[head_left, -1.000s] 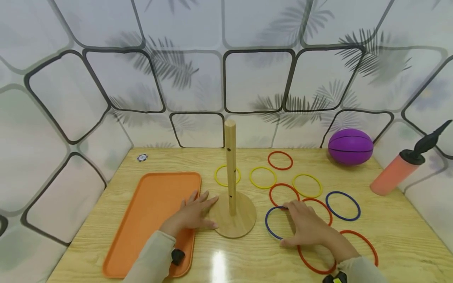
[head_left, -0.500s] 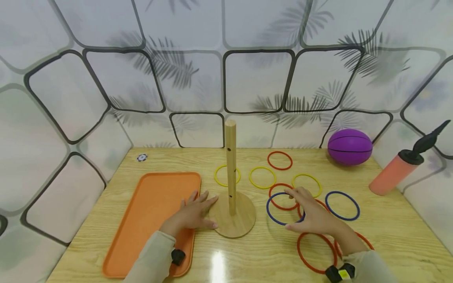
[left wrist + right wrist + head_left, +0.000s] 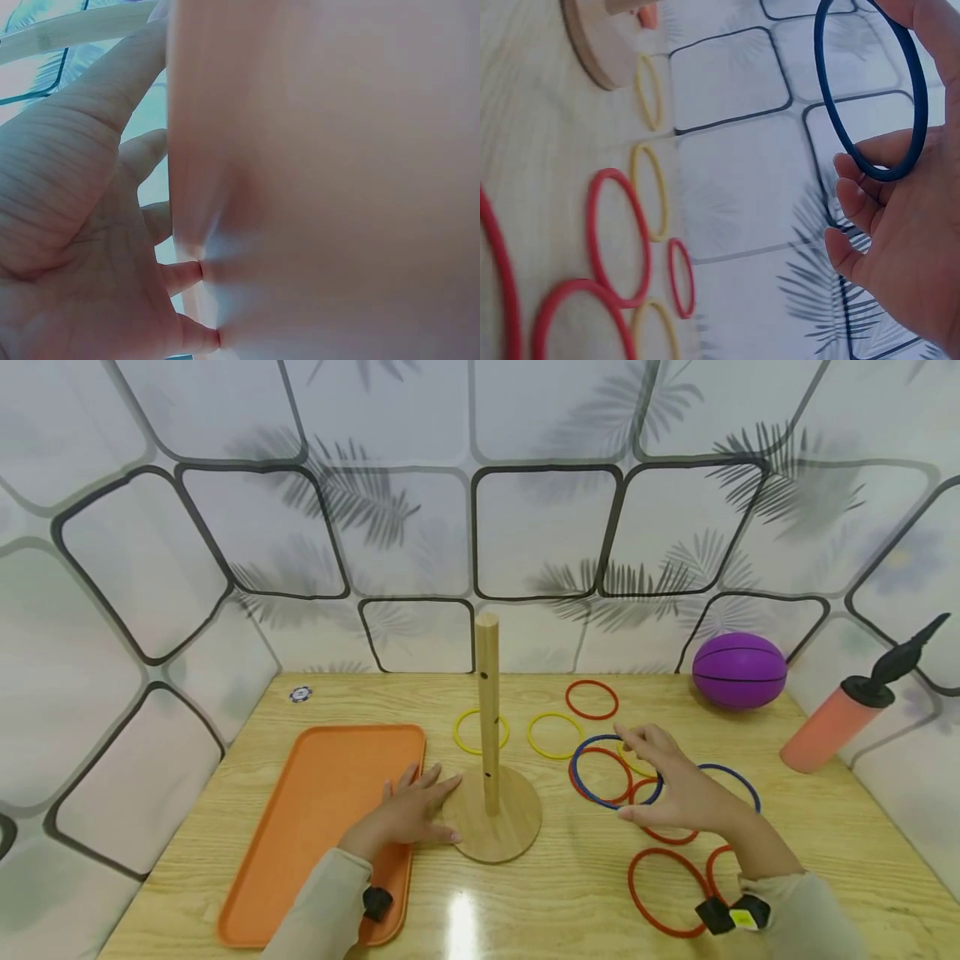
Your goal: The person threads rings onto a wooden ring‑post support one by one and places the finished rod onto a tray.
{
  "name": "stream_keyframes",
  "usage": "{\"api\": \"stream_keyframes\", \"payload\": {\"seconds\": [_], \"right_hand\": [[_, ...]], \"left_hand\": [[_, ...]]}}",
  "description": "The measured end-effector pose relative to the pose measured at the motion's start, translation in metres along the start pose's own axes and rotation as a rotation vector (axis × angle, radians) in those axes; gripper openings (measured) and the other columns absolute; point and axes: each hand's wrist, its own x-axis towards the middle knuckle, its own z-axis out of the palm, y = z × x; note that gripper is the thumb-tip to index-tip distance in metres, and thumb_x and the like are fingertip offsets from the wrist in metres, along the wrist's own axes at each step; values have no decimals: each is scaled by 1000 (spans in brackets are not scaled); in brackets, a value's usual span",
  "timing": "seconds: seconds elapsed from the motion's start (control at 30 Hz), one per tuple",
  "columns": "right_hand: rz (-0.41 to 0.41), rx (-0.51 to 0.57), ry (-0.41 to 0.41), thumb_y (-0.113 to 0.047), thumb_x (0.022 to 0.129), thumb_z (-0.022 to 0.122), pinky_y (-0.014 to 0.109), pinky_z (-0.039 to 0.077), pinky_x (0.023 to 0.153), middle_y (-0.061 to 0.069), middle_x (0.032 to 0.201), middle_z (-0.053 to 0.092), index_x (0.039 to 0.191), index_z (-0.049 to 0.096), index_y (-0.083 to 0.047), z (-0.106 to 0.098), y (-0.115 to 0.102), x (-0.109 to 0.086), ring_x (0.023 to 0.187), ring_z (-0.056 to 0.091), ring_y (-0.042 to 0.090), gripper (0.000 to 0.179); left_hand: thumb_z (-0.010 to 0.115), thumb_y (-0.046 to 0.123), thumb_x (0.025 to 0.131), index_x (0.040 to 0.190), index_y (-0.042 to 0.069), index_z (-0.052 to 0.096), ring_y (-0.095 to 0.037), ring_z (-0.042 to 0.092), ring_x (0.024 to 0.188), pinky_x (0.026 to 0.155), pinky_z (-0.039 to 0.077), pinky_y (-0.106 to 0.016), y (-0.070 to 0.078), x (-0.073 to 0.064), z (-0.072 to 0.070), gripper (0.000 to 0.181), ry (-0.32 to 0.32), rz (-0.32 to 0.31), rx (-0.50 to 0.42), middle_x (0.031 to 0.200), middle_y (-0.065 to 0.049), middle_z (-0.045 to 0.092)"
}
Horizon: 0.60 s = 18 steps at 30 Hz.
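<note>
Seeing two red rings (image 3: 632, 885) lying on the wooden table (image 3: 555, 910), just beside the right cuff (image 3: 795, 906). Spreading the fingers of the left hand (image 3: 405, 810) across the rim of an orange tray (image 3: 322, 827), resting thumb and index finger at the edge of a round wooden base (image 3: 517, 827). Gripping a blue ring (image 3: 920, 97) between thumb and fingers of the right hand (image 3: 678, 789), holding it above the table, right of the upright wooden post (image 3: 488, 710). Looking past it at two more red rings (image 3: 592, 217), three yellow rings (image 3: 555, 757) and a second blue ring (image 3: 722, 767), partly hidden by the right hand. Facing, farther off, a pink cylinder (image 3: 828, 731), another red ring (image 3: 592, 718), a small disc (image 3: 301, 694), a purple ball (image 3: 740, 671) and a patterned wall (image 3: 420, 543).
</note>
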Motion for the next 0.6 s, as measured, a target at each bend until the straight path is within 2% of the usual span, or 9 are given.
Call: {"api": "stream_keyframes", "payload": {"seconds": [0.1,0.33,0.47,0.6], "right_hand": [[0,21,-7,-14,71,82,35,39,79,-1,114,39,150,25,-5,-13,-3,6,103,33,7,98],[-29,-15,-3,-12,70,83,39,39,81,-1,115,41,150,27,-9,-42,-11,21,103,37,9,98],[-86,-15,-2,-9,67,83,30,36,81,-3,114,40,150,29,-9,-55,-14,31,101,36,8,99],[-164,1,-1,-6,65,82,27,34,80,-4,112,40,148,32,-8,-67,-18,42,99,36,8,97]], "left_hand": [[73,51,77,148,27,35,-47,1,140,100,1,-73,-1,1,1,84,-2,-4,3,156,-14,19],[73,52,77,148,28,34,-47,1,140,99,1,-74,-3,2,3,84,-3,4,9,156,-14,19],[72,52,77,148,28,35,-48,2,140,99,2,-74,-3,2,3,84,-8,-1,17,156,-14,19],[72,52,77,148,28,35,-49,3,139,98,3,-75,-2,3,1,84,-8,-1,34,155,-14,20]]}}
